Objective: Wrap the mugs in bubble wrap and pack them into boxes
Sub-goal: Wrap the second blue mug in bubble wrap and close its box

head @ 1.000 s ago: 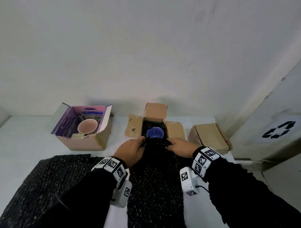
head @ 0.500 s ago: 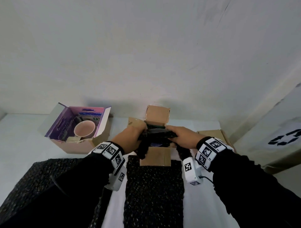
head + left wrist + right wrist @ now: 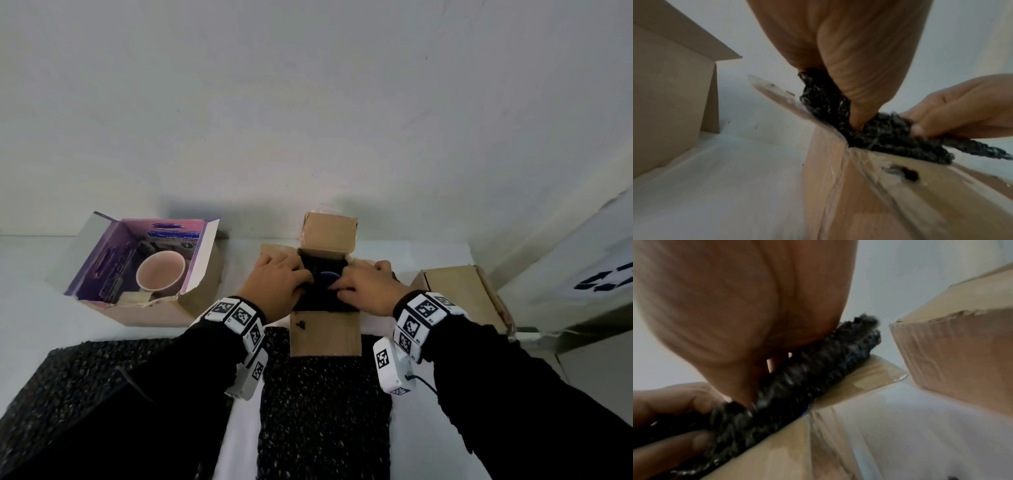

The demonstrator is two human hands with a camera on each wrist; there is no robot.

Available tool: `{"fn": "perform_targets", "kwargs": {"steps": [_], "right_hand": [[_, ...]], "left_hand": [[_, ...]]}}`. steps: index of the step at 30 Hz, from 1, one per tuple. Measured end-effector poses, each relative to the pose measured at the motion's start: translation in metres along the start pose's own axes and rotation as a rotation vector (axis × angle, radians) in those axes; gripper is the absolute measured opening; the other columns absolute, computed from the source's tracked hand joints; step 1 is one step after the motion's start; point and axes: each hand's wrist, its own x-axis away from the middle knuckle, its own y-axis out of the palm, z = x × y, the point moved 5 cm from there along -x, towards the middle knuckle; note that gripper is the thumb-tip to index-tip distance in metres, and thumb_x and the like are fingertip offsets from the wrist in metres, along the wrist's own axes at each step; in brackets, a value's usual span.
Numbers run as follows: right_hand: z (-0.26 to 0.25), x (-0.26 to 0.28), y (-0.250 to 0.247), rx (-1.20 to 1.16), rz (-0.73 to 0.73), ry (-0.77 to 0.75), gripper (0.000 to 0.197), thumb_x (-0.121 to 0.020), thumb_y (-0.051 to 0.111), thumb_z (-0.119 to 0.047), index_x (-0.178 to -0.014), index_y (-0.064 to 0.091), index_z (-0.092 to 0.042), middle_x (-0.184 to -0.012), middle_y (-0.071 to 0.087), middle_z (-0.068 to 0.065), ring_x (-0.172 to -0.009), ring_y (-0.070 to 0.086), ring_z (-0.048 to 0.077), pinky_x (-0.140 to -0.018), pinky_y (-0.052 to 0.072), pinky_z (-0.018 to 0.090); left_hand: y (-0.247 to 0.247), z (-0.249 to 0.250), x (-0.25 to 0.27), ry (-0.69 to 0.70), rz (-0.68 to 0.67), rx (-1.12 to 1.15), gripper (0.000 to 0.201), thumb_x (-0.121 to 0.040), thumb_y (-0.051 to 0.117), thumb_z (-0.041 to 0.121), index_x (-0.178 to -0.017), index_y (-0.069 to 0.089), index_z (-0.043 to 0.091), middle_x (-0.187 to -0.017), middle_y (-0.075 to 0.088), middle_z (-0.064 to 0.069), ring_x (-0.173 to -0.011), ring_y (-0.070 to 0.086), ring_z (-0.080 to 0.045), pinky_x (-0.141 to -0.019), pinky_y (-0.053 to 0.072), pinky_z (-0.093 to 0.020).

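Note:
An open cardboard box (image 3: 325, 334) stands in the middle of the white table, its flaps spread out. Inside it sits a blue mug (image 3: 329, 275) with black bubble wrap (image 3: 322, 263) bunched around it; only a sliver of blue shows. My left hand (image 3: 303, 281) and right hand (image 3: 339, 287) meet over the box mouth, knuckles up. In the left wrist view my left thumb (image 3: 857, 120) digs into the bubble wrap (image 3: 879, 138) at the box's rim, and my right hand's fingers (image 3: 931, 116) pinch the same wad. The right wrist view shows the bubble wrap (image 3: 797, 386) squeezed under my right palm.
A purple-lined box (image 3: 102, 305) at the left holds a bare pink mug (image 3: 161, 274). A closed cardboard box (image 3: 455, 294) stands at the right, beside a grey bin with a recycling mark (image 3: 603, 281). Black bubble wrap sheets lie near me, one in the centre (image 3: 325, 411) and one at the left (image 3: 85, 377). The wall is close behind.
Both hands moved forward from the box's near edge to over its mouth. The wrap that draped over the near flap is now bunched inside the box, and the flap is bare.

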Motion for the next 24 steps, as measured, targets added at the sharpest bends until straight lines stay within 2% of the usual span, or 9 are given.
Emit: {"fn": "perform_targets", "kwargs": {"steps": [2,4,6,9,12,17,21,24], "right_hand": [[-0.002,-0.003,0.001,0.006,-0.003,-0.018,0.018,-0.090,0.058,-0.041,-0.107,0.064,-0.039,-0.102,0.061,-0.014,-0.104,0.050,0.012,-0.089,0.023,0.040],[-0.002,-0.007,-0.002,0.019,0.025,-0.003,0.015,-0.082,0.069,-0.043,-0.094,0.064,-0.035,-0.090,0.064,-0.016,-0.098,0.054,0.010,-0.091,0.022,0.040],[-0.005,-0.014,-0.004,0.108,0.040,0.000,0.013,-0.079,0.072,-0.042,-0.085,0.066,-0.032,-0.087,0.065,-0.015,-0.097,0.052,0.011,-0.094,0.022,0.042],[-0.013,-0.021,-0.004,0.271,0.051,-0.002,0.012,-0.079,0.068,-0.040,-0.076,0.062,-0.030,-0.087,0.062,-0.009,-0.101,0.046,0.016,-0.097,0.020,0.045],[-0.012,-0.023,0.001,0.353,0.070,-0.010,0.017,-0.079,0.062,-0.042,-0.075,0.054,-0.028,-0.084,0.058,-0.005,-0.098,0.046,0.019,-0.098,0.021,0.046],[-0.008,-0.027,0.007,0.380,0.109,-0.015,0.022,-0.074,0.061,-0.048,-0.084,0.056,-0.029,-0.082,0.056,-0.005,-0.089,0.043,0.018,-0.087,0.023,0.041],[-0.011,-0.030,0.012,0.417,0.110,0.008,0.015,-0.075,0.061,-0.042,-0.078,0.054,-0.029,-0.078,0.056,-0.005,-0.082,0.040,0.017,-0.081,0.020,0.040],[-0.012,-0.029,0.012,0.390,0.118,0.043,0.010,-0.078,0.060,-0.035,-0.077,0.053,-0.028,-0.079,0.057,-0.005,-0.085,0.048,0.019,-0.081,0.019,0.040]], "left_hand": [[0.001,0.005,-0.004,0.072,-0.034,-0.052,0.020,-0.080,0.059,0.029,-0.096,0.070,0.035,-0.100,0.064,0.009,-0.095,0.055,-0.022,-0.084,0.034,-0.041],[0.001,0.011,-0.008,0.116,-0.140,-0.111,0.021,-0.084,0.056,0.031,-0.100,0.070,0.037,-0.106,0.063,0.014,-0.103,0.051,-0.018,-0.092,0.030,-0.040],[0.001,0.015,-0.013,0.149,-0.216,-0.189,0.022,-0.088,0.053,0.034,-0.104,0.068,0.040,-0.108,0.062,0.016,-0.105,0.049,-0.016,-0.097,0.026,-0.038],[0.001,0.019,-0.019,0.187,-0.259,-0.262,0.021,-0.090,0.051,0.036,-0.104,0.068,0.038,-0.106,0.065,0.015,-0.100,0.051,-0.017,-0.094,0.026,-0.036],[0.006,0.019,-0.020,0.184,-0.263,-0.296,0.021,-0.089,0.052,0.039,-0.102,0.067,0.033,-0.104,0.066,0.012,-0.097,0.054,-0.018,-0.092,0.029,-0.038],[0.010,0.020,-0.024,0.138,-0.211,-0.332,0.031,-0.080,0.057,0.049,-0.104,0.060,0.030,-0.099,0.067,0.008,-0.099,0.053,-0.023,-0.089,0.033,-0.042],[0.012,0.018,-0.025,0.093,-0.182,-0.313,0.035,-0.078,0.057,0.053,-0.104,0.060,0.030,-0.098,0.068,0.008,-0.104,0.050,-0.024,-0.092,0.031,-0.042],[0.012,0.016,-0.027,0.063,-0.150,-0.297,0.037,-0.076,0.059,0.055,-0.104,0.060,0.030,-0.101,0.065,0.007,-0.104,0.049,-0.024,-0.090,0.031,-0.041]]}}
